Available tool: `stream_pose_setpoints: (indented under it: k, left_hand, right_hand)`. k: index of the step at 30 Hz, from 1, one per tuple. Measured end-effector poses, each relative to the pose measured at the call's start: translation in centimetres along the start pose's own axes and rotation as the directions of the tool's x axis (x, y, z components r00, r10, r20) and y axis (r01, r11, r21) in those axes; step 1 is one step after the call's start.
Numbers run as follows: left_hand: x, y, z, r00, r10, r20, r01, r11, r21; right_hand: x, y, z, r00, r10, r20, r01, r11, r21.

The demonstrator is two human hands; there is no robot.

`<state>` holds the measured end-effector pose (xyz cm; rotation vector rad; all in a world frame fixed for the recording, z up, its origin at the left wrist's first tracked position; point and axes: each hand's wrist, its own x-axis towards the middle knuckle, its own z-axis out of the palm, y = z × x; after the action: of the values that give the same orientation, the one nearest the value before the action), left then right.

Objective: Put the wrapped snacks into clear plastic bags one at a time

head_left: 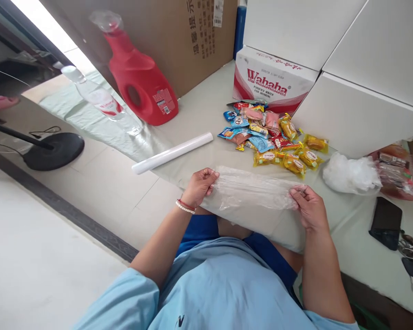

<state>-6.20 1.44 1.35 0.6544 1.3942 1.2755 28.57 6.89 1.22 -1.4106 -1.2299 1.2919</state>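
**Both hands pinching a clear plastic bag at the table edge**

I am holding a clear plastic bag (253, 190) stretched between my two hands, low over the near edge of the table (199, 114). My left hand (200, 185) is gripping the bag's left end, fingers curled closed around the film and thumb pressing on top; a beaded bracelet (185, 206) is sitting on that wrist. My right hand (308, 206) is pinching the right end, fingers folded in tight on the plastic, knuckles facing up. Both forearms are reaching forward from my body and angling slightly inward, with the hands well apart and the bag pulled across between them.

Beyond the bag, a pile of wrapped snacks (271, 137) is lying on the table. A white roll (172, 153) is lying to the left of it, and a crumpled heap of plastic bags (351, 174) is sitting to the right.
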Motion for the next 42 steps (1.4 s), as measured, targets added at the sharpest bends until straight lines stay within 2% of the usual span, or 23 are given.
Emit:
stream_pose_setpoints:
  k: [2, 3, 4, 5, 6, 7, 9, 11, 12, 15, 18, 22, 25, 30, 33, 38, 40, 42]
  left_hand:
    - [0.3, -0.7, 0.6, 1.000, 0.015, 0.011, -0.015, 0.999, 0.042]
    - [0.4, -0.9, 1.0, 1.000, 0.028, 0.013, -0.029, 0.997, 0.070]
    - [0.4, -1.1, 1.3, 0.999, 0.040, 0.015, -0.041, 0.994, 0.100]
    - [0.4, -1.2, 1.6, 0.999, 0.050, 0.017, -0.052, 0.990, 0.128]
    - [0.3, -1.2, 1.8, 0.998, 0.056, 0.018, -0.058, 0.987, 0.149]
    - [0.3, -1.2, 2.0, 0.998, 0.059, 0.018, -0.061, 0.985, 0.163]
    - [0.1, -1.2, 2.3, 0.998, 0.058, 0.015, -0.060, 0.983, 0.172]
    - [-0.2, -1.2, 2.4, 0.999, 0.052, 0.009, -0.053, 0.984, 0.169]
    - [-0.3, -1.2, 2.4, 0.999, 0.049, 0.009, -0.050, 0.985, 0.168]
    - [-0.6, -1.3, 2.4, 0.999, 0.047, 0.014, -0.049, 0.987, 0.152]
    - [-0.8, -1.4, 2.4, 0.999, 0.041, 0.005, -0.042, 0.995, 0.089]
    - [-1.2, -1.5, 2.5, 1.000, 0.017, -0.005, -0.017, 1.000, 0.021]
    - [-1.3, -1.4, 2.8, 0.998, -0.047, 0.039, 0.049, 0.998, -0.043]
    - [-0.9, -0.1, 3.0, 0.969, -0.216, 0.120, 0.242, 0.926, -0.290]
    - [-0.6, 1.4, 3.4, 0.957, -0.245, 0.158, 0.291, 0.843, -0.453]
    - [0.3, 2.6, 3.9, 0.975, -0.170, 0.141, 0.220, 0.794, -0.567]
    - [0.7, 2.5, 3.7, 0.989, -0.124, 0.083, 0.150, 0.821, -0.550]
    - [0.8, 2.2, 3.5, 0.999, -0.035, -0.038, 0.016, 0.907, -0.422]
  right_hand:
    - [-1.2, 0.2, -1.1, 0.994, -0.095, -0.060, 0.079, 0.969, -0.236]
    - [-2.0, 0.0, -1.4, 0.975, -0.193, -0.113, 0.141, 0.921, -0.363]
    - [-2.8, -0.3, -1.5, 0.934, -0.319, -0.159, 0.211, 0.854, -0.476]
    - [-3.7, -0.7, -1.3, 0.874, -0.453, -0.176, 0.285, 0.772, -0.568]
    - [-4.5, -1.3, -0.8, 0.808, -0.570, -0.150, 0.366, 0.684, -0.632]
    - [-5.2, -1.9, 0.0, 0.751, -0.655, -0.077, 0.452, 0.597, -0.663]
    - [-6.3, -3.0, 1.9, 0.675, -0.722, 0.151, 0.621, 0.446, -0.644]
    - [-6.5, -3.5, 4.2, 0.629, -0.692, 0.355, 0.728, 0.364, -0.581]
    - [-6.4, -3.6, 5.2, 0.617, -0.667, 0.417, 0.754, 0.349, -0.557]
    - [-5.9, -3.2, 7.5, 0.610, -0.598, 0.519, 0.780, 0.338, -0.527]
    - [-6.1, -2.7, 8.5, 0.597, -0.574, 0.561, 0.795, 0.329, -0.510]
    - [-7.6, -1.3, 9.1, 0.567, -0.644, 0.514, 0.803, 0.292, -0.519]
    - [-8.6, 0.5, 9.7, 0.567, -0.625, 0.537, 0.799, 0.256, -0.545]
    - [-9.0, 2.8, 10.1, 0.616, -0.655, 0.437, 0.758, 0.343, -0.554]
    - [-9.6, 3.2, 9.5, 0.610, -0.671, 0.422, 0.762, 0.350, -0.544]
    - [-11.1, 3.4, 8.2, 0.592, -0.688, 0.420, 0.771, 0.332, -0.543]
    - [-11.6, 3.6, 7.6, 0.593, -0.692, 0.413, 0.768, 0.332, -0.548]
    - [-12.0, 3.8, 7.1, 0.602, -0.684, 0.412, 0.762, 0.339, -0.551]
